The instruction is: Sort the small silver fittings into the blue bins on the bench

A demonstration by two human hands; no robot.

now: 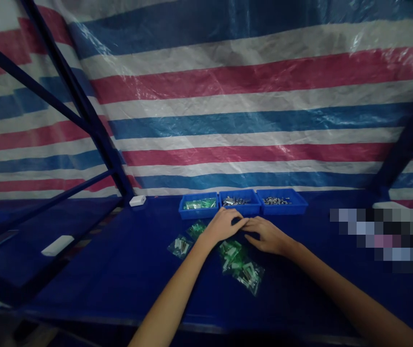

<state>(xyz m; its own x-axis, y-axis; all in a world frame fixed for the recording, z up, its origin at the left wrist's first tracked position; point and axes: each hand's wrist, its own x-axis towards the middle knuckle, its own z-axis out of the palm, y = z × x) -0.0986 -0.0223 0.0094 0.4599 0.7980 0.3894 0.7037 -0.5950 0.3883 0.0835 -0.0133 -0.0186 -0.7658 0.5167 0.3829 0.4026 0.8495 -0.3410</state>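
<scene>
2 bare hands meet just in front of the middle of 3 blue bins. The left hand (226, 225) is loosely curled, thumb reaching toward the right hand (268, 234), whose fingers are bent with the thumb set apart. Their fingertips come together; whether anything is pinched there, I cannot tell.

On the blue worktop (119, 274), at least 4 small plastic bags lie near the hands: a clear bag (180, 246) and a green bag (196, 229) left of the left forearm, and another green bag (230, 251) overlapping another clear bag (251, 275) between the forearms. Any print on them is too small to read.

The left bin (198, 213) holds green and clear packets; the middle bin (244, 209) and right bin (286, 209) hold many small metallic parts, too small to count. 2 white objects sit farther left.
</scene>
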